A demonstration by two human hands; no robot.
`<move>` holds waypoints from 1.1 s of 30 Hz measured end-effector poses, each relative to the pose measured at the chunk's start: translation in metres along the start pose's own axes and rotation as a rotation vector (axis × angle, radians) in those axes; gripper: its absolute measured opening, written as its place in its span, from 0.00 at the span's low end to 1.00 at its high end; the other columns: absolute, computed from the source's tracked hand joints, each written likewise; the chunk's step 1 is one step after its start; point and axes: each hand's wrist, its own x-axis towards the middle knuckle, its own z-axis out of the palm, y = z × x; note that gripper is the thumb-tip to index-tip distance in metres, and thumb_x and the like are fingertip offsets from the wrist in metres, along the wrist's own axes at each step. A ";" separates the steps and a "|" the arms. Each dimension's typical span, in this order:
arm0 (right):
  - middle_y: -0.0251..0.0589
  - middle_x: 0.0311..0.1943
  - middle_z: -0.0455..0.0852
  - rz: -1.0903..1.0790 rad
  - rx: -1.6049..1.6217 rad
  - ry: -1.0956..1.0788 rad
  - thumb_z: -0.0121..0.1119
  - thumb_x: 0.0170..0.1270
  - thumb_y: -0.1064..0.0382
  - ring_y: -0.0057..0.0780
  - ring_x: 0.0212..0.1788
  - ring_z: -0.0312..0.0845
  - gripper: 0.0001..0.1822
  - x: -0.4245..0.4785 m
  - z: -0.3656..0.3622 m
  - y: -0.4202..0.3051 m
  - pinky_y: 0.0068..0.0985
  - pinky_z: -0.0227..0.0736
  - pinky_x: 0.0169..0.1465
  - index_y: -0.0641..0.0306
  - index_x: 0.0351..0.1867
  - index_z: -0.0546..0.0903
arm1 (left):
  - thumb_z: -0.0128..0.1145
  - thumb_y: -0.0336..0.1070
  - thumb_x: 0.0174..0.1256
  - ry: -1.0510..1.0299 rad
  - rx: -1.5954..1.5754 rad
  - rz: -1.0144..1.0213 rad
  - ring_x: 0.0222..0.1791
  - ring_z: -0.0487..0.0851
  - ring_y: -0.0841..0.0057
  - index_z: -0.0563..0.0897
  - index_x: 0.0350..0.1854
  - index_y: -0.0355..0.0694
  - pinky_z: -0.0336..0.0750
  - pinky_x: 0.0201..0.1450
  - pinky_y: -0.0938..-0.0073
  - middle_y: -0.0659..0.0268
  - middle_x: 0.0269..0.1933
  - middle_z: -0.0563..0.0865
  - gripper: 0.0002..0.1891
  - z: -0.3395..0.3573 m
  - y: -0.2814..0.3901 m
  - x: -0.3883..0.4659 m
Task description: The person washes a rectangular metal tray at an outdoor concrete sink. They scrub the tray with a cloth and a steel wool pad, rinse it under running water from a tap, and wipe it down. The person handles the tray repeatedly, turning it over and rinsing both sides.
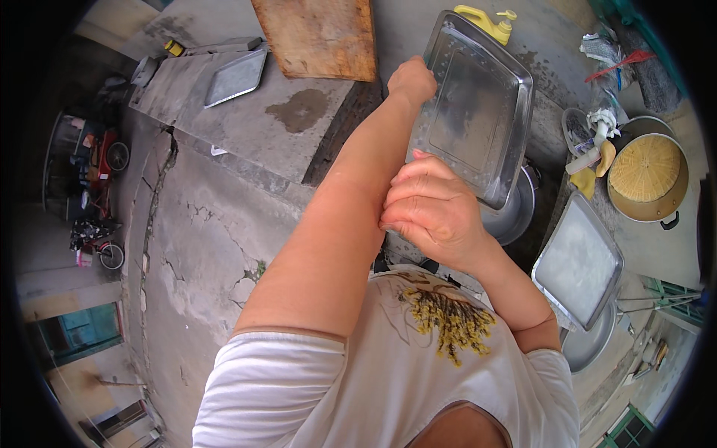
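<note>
My left hand (pixel 413 82) reaches far forward and grips the left rim of a rectangular metal tray (pixel 473 103). The tray is tilted up and shows droplets and smears on its inside. My right hand (pixel 434 210) is drawn in near my chest, fingers curled together, with the fingertips against my left forearm (pixel 353 224). It appears to hold nothing. Below the tray's lower right corner, part of a round metal basin (pixel 518 210) shows; the tray hides the rest.
A concrete ledge (pixel 235 126) at left carries another metal tray (pixel 236 78) and a wooden board (pixel 319 36). Behind the held tray stands a yellow pump bottle (pixel 487 23). At right are a metal tray (pixel 580 260) over a basin (pixel 591 341) and a pot (pixel 644 211) holding a woven basket (pixel 645 167).
</note>
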 end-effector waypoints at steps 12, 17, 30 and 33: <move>0.36 0.41 0.85 0.057 0.123 -0.063 0.61 0.52 0.70 0.36 0.50 0.77 0.05 0.034 -0.003 -0.019 0.39 0.65 0.58 0.60 0.25 0.75 | 0.52 0.39 0.62 0.100 0.076 -0.023 0.53 0.78 0.61 0.73 0.52 0.40 0.73 0.52 0.66 0.56 0.51 0.81 0.17 -0.019 -0.009 0.010; 0.33 0.34 0.86 0.078 0.149 -0.169 0.61 0.54 0.70 0.33 0.46 0.80 0.07 0.020 -0.010 -0.027 0.48 0.56 0.63 0.58 0.23 0.74 | 0.51 0.42 0.63 0.106 0.056 -0.043 0.54 0.77 0.61 0.73 0.51 0.39 0.72 0.54 0.63 0.55 0.52 0.80 0.17 -0.023 -0.025 0.009; 0.31 0.25 0.83 0.127 0.320 -0.332 0.60 0.57 0.69 0.37 0.44 0.82 0.08 0.015 0.001 -0.027 0.45 0.58 0.64 0.59 0.26 0.71 | 0.52 0.40 0.62 0.149 0.044 -0.076 0.56 0.76 0.62 0.73 0.52 0.40 0.72 0.54 0.65 0.55 0.53 0.79 0.17 -0.043 -0.038 0.002; 0.42 0.40 0.83 0.397 1.158 -0.046 0.54 0.65 0.58 0.42 0.54 0.75 0.11 -0.006 -0.003 0.007 0.44 0.54 0.66 0.62 0.38 0.72 | 0.50 0.44 0.63 0.142 0.048 -0.049 0.55 0.76 0.59 0.73 0.51 0.38 0.71 0.55 0.63 0.53 0.53 0.79 0.19 -0.043 -0.057 0.015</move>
